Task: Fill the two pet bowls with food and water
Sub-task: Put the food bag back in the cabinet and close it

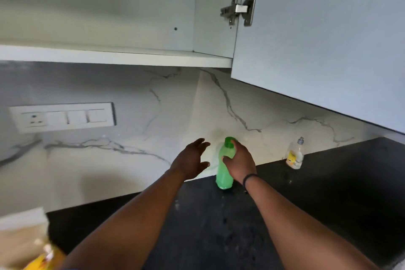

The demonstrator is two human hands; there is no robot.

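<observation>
The right hand (238, 163) grips a green bottle (224, 173) standing on the black counter (328, 193) against the marble wall (131, 160). The left hand (191, 160) hovers spread just beside it, under an open cupboard door (328, 39)

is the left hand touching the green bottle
Apart. The head view shows the left hand open beside the green bottle, with pale wall visible between them; only the right hand grips it.

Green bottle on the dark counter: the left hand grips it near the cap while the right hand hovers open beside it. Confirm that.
Not quite: the hands are swapped. In the head view the right hand grips the green bottle near its cap on the dark counter, while the left hand hovers open beside it.
</observation>
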